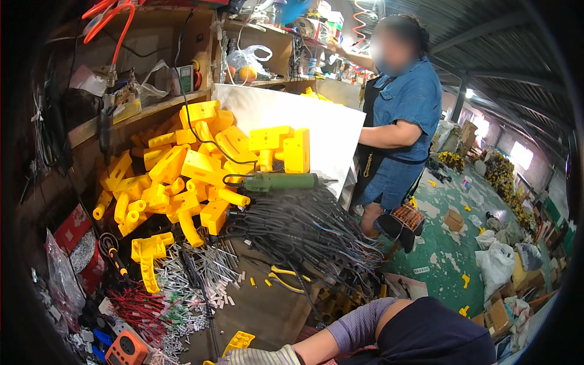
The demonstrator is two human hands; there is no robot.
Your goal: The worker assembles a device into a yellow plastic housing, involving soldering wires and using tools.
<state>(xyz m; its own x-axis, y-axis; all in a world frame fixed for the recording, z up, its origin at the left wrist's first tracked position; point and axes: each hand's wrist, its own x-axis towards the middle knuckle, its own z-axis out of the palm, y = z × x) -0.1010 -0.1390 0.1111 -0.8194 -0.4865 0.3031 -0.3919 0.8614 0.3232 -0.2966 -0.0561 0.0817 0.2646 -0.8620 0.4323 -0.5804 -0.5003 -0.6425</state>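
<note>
My right hand [261,358], in a white and grey striped glove, is at the bottom edge. The frame cuts off its fingers, so I cannot see whether they grip anything. Just beyond it shows a yellow plastic half-shell [241,342], touching or very near the glove. My left hand is out of view. On the worktop [267,316] lie yellow-handled pliers [289,278] and an open yellow housing [151,255]. A green electric screwdriver [280,182] rests on a bundle of black cables [298,225], its bit pointing right.
Yellow drill-shaped housings [188,167] pile up at the back left. Screws [210,267], red wires [137,310] and an orange meter [126,347] lie at the left. A white panel [322,121] stands behind. A person [398,115] in blue works beyond it.
</note>
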